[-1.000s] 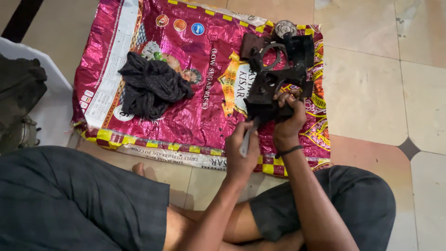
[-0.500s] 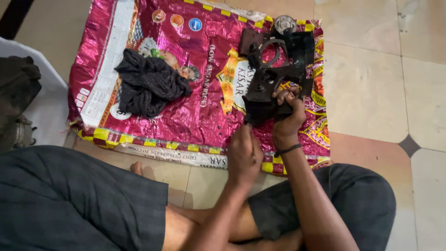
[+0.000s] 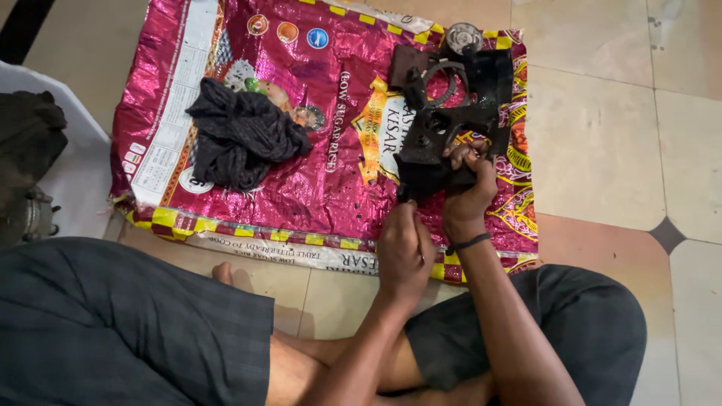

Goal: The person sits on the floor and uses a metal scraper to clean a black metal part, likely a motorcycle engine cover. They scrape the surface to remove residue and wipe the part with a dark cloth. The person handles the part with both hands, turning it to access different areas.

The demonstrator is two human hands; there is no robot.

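Right hand (image 3: 468,197) clamped on black metal bracket (image 3: 445,131), left hand (image 3: 404,252) fisted beside it on pink sack (image 3: 316,173); mid-disassembly, likely needing firmer bracing.

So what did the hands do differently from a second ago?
The left hand turned over: a thin metal tool stuck out below it a second ago, and now the knuckles hide it as the hand presses at the black metal part. The right hand kept gripping that part. The dark cloth and pink sack stayed put.

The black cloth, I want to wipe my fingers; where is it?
In the head view, the black cloth lies bunched on the left half of the pink sack, apart from both hands and left of the black metal part.
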